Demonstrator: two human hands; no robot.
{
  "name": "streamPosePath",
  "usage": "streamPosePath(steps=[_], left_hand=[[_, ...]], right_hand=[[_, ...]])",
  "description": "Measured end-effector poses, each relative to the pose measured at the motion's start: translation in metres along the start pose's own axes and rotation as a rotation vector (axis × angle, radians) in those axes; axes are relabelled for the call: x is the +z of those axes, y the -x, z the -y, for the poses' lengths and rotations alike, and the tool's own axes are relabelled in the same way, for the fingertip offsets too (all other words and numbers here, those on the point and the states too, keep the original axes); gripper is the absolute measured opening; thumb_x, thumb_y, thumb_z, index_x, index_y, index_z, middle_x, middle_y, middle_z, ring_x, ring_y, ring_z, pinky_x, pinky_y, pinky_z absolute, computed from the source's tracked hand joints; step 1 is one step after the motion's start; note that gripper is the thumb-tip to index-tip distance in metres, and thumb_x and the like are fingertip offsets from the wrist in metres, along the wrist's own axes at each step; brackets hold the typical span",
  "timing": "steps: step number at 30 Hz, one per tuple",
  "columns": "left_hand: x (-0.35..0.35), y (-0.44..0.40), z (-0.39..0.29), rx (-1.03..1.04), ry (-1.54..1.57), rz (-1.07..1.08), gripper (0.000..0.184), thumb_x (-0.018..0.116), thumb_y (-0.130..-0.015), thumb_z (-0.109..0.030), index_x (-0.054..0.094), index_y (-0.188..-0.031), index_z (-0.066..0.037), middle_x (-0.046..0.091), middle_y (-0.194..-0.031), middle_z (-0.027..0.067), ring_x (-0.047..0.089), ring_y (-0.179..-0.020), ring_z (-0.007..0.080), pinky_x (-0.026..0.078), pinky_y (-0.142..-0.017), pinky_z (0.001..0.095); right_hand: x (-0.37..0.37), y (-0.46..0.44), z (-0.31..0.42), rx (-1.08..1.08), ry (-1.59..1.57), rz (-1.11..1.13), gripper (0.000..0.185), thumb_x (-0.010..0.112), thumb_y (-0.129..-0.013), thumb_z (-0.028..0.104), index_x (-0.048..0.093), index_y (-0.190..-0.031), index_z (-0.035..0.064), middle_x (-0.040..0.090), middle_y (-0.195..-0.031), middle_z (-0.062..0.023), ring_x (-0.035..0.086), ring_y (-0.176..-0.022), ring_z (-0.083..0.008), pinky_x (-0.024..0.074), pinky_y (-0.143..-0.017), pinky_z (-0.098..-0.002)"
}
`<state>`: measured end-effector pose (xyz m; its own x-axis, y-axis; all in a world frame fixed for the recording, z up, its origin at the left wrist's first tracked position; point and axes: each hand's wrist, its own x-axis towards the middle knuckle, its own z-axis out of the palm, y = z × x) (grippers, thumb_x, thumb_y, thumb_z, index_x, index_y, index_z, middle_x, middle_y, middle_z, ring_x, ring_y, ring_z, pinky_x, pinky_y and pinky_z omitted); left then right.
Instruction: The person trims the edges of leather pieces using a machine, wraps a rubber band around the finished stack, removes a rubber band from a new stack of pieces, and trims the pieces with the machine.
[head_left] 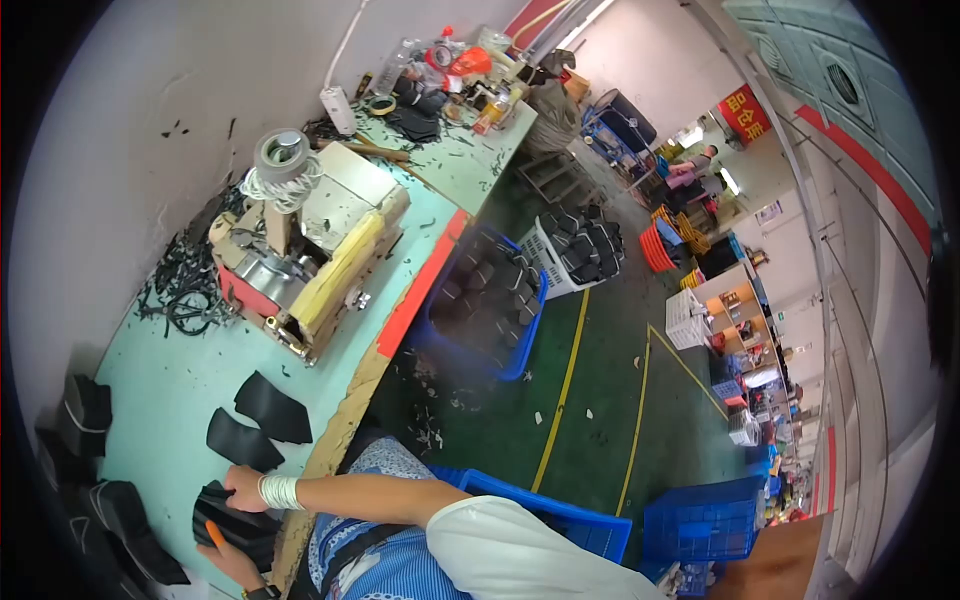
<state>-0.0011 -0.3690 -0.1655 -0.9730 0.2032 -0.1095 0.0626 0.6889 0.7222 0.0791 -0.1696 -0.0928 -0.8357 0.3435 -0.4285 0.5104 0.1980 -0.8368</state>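
"Two hands meet at the dark stack (pixel 240 528) on the green surface (pixel 150 385); how does each one lie?"

"The right hand (pixel 247 490), white bands (pixel 279 492) around its wrist, touches the stack's upper part, fingers bent and close together; whether they clamp it, one cannot tell."

"And the left hand (pixel 232 562)?"

"It lies at the stack's lower side; one digit wears an orange cover (pixel 214 533); the other fingers are partly hidden, so their hold cannot be told; a dark watch (pixel 264 592) circles that wrist."

"What lies about the stack?"

"Two loose dark pieces, one (pixel 245 440) just beside the right hand, the other (pixel 274 407) farther up; banded dark bundles (pixel 138 530) sit to the left of the view; the machine (pixel 305 250) stands beyond the pieces, a white cord spool (pixel 284 165) above it; past the surface's edge, a blue basket (pixel 523 345) holds more dark bundles."
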Motion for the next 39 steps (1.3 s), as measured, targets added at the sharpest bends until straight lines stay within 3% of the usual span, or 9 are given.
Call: streamPosePath(steps=[1,11,15,18,20,23,28,32,39], left_hand=[[-0.004,-0.001,-0.002,-0.014,0.003,0.035,0.056,0.04,-0.095,-0.027,0.035,-0.129,0.016,0.048,-0.125,0.0315,0.047,-0.114,0.0407,0.034,-0.1,0.0399],[-0.018,0.01,-0.066,-0.087,0.002,0.146,0.048,0.059,-0.092,-0.028,0.046,-0.111,0.014,0.058,-0.105,0.0224,0.054,-0.093,0.0308,0.042,-0.089,0.0387],[-0.034,0.009,-0.068,0.191,0.336,0.394,0.052,0.071,-0.082,-0.024,0.049,-0.114,0.011,0.058,-0.115,0.0188,0.055,-0.105,0.0272,0.042,-0.093,0.0367],[-0.039,0.029,-0.03,0.076,0.021,0.054,0.064,0.07,-0.081,-0.022,0.039,-0.125,0.013,0.052,-0.123,0.0197,0.051,-0.111,0.0271,0.037,-0.1,0.037],[-0.053,0.04,-0.068,-0.001,0.278,0.137,0.084,0.083,-0.069,-0.035,0.04,-0.12,0.015,0.052,-0.12,0.0223,0.048,-0.11,0.0291,0.038,-0.098,0.0384],[-0.043,0.044,-0.102,-0.077,0.011,0.132,0.093,0.085,-0.062,-0.047,0.039,-0.117,0.013,0.06,-0.1,0.0314,0.059,-0.096,0.0421,0.047,-0.08,0.0442],[-0.041,0.04,-0.108,-0.167,0.072,0.138,0.086,0.084,-0.065,-0.046,0.043,-0.114,0.01,0.064,-0.092,0.0272,0.064,-0.088,0.0399,0.05,-0.074,0.0416],[-0.05,0.032,-0.108,-0.342,0.409,0.3,0.037,0.076,-0.079,-0.021,0.064,-0.1,0.007,0.068,-0.091,0.0084,0.061,-0.078,0.0112,0.05,-0.068,0.0286],[-0.046,0.033,-0.106,-0.514,0.653,0.327,0.026,0.072,-0.082,-0.018,0.068,-0.1,0.0,0.068,-0.09,0.0026,0.059,-0.077,0.0094,0.049,-0.067,0.0267]], right_hand=[[0.008,-0.005,-0.009,-0.124,-0.093,-0.135,0.032,0.071,-0.07,0.022,0.06,-0.069,-0.0076,0.057,-0.071,-0.0284,0.063,-0.073,-0.0419,0.0487,-0.063,-0.0446],[0.046,0.0,-0.009,-0.088,0.086,-0.362,0.032,0.069,-0.076,0.025,0.066,-0.087,-0.0047,0.064,-0.085,-0.0263,0.063,-0.08,-0.0417,0.052,-0.074,-0.0469],[-0.018,0.017,0.029,-0.073,0.312,0.127,0.021,0.062,-0.061,0.011,0.068,-0.075,-0.0023,0.064,-0.084,-0.0275,0.064,-0.086,-0.041,0.0525,-0.077,-0.0458],[-0.087,0.038,0.029,0.141,0.243,-0.217,0.024,0.058,-0.064,0.014,0.067,-0.082,0.0006,0.065,-0.086,-0.0235,0.063,-0.085,-0.0421,0.0518,-0.075,-0.0474],[-0.121,0.041,-0.006,-0.074,-0.145,-0.461,0.029,0.053,-0.067,0.002,0.064,-0.094,-0.0036,0.066,-0.081,-0.0184,0.066,-0.081,-0.0322,0.0525,-0.074,-0.0415],[-0.129,0.04,-0.043,-0.118,0.942,-0.803,0.027,0.063,-0.073,0.008,0.064,-0.098,-0.0027,0.062,-0.085,-0.0159,0.06,-0.083,-0.0345,0.0484,-0.077,-0.0437],[-0.024,0.04,-0.012,-0.274,0.267,0.102,0.055,0.065,-0.08,0.046,0.063,-0.087,-0.0083,0.062,-0.085,-0.0276,0.06,-0.083,-0.0416,0.0478,-0.076,-0.0467],[-0.002,0.034,-0.001,-0.212,0.252,0.119,0.063,0.064,-0.079,0.054,0.063,-0.079,-0.0094,0.062,-0.077,-0.0272,0.062,-0.078,-0.0406,0.0499,-0.072,-0.0434],[0.0,0.036,-0.002,-0.267,0.37,0.032,0.056,0.064,-0.08,0.045,0.062,-0.091,-0.0099,0.063,-0.078,-0.0251,0.063,-0.076,-0.0395,0.0506,-0.073,-0.0429]])
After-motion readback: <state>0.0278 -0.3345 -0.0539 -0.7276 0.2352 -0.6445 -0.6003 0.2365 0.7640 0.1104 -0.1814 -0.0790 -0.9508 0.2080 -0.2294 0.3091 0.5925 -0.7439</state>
